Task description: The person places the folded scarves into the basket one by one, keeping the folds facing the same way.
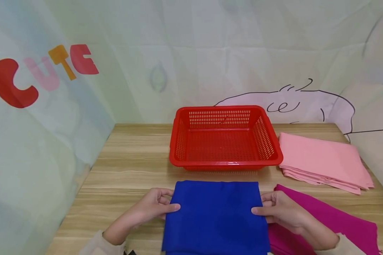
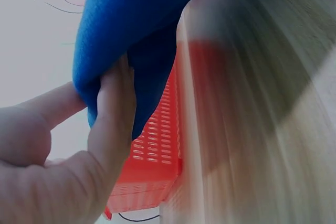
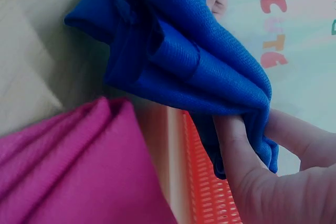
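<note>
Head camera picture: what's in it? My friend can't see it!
Two hands pinch the sides of a folded blue cloth. Behind it, a red basket stands on a wooden table; a pink cloth and a magenta cloth lie to the right.

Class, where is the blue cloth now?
In the head view, the blue cloth is at bottom centre, its sides held by the left hand and right hand, in front of the red basket.
</note>
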A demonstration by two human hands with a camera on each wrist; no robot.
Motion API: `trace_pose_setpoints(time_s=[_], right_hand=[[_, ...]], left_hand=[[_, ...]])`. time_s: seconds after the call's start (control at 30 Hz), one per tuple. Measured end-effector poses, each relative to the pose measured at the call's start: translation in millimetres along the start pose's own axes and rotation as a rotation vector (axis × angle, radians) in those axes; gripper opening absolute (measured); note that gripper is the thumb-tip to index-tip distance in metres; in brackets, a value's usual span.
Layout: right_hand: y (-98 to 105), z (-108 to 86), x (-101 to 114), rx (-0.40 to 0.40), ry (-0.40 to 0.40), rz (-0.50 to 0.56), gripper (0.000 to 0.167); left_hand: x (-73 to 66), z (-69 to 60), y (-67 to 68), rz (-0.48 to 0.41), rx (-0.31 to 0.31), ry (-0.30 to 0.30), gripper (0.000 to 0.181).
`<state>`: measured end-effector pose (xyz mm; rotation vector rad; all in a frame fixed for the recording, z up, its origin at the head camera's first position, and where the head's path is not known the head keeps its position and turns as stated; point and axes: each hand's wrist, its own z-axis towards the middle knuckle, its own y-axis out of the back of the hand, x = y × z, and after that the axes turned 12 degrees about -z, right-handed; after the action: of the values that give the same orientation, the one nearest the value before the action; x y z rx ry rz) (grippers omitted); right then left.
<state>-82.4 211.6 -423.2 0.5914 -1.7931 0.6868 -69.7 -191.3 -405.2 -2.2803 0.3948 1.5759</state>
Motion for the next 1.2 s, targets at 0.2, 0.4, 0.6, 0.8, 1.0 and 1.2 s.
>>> trace_pose_setpoints(time_s=[0.2,0.4,0.6,0.8,1.0,1.2], right_hand=[[3,-5.2,8,0.025,0.029,-0.001,0.017],[5,-10.1,15,0.010,0.018,-0.030,0.015],[6,-13.9,19,-0.031,0.014,-0.082,0.039],[6,-15.6,24,-0.036,0.034,-0.087,0.042],[7,-16.9,32,-0.014,0.053,-0.083,0.037],[9,-17.1,37,0.040,0.096,-0.063,0.024]], left_hand=[[-7.7,-0.3,-3.0,0.006,-0.012,0.028,0.049],[-14.3,-1.7,-5.4,-0.007,-0.017,0.037,0.051],[-18.0,-2.5,-7.1,-0.036,-0.018,0.025,0.054],[-22.0,-4.0,-7.2,-0.040,-0.023,0.021,0.060],[-27.7,-5.3,-7.9,-0.061,-0.017,0.018,0.058],[-33.3,-6.9,-7.9,-0.101,0.002,0.000,0.050]])
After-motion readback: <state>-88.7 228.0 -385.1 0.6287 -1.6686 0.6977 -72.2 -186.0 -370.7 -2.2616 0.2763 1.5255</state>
